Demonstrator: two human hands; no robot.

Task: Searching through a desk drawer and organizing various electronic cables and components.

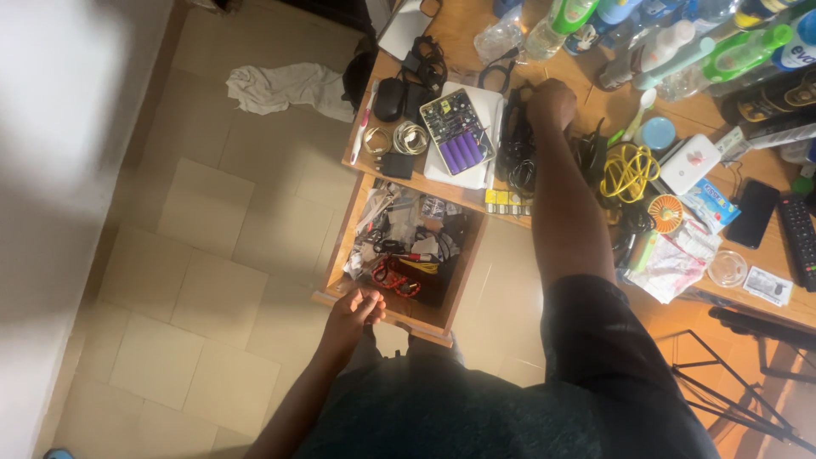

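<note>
the left hand [355,310] sits at about 7 o'clock in the view, fingers curled in and nearly closed on the front edge of the open wooden drawer [384,315]; whether it grips the edge or only rests on it i cannot tell. the drawer is pulled out from under the surface [463,34] and is full of tangled cables [398,276], red and yellow among them. the right hand [551,102] is up at 1 o'clock, closed into a fist over a bundle of black cords [514,140] lying on the surface. just at 9 o'clock of that fist lies a circuit board with purple cells [459,132] on a white pad, and at 3 o'clock a coil of yellow cable [627,170].
</note>
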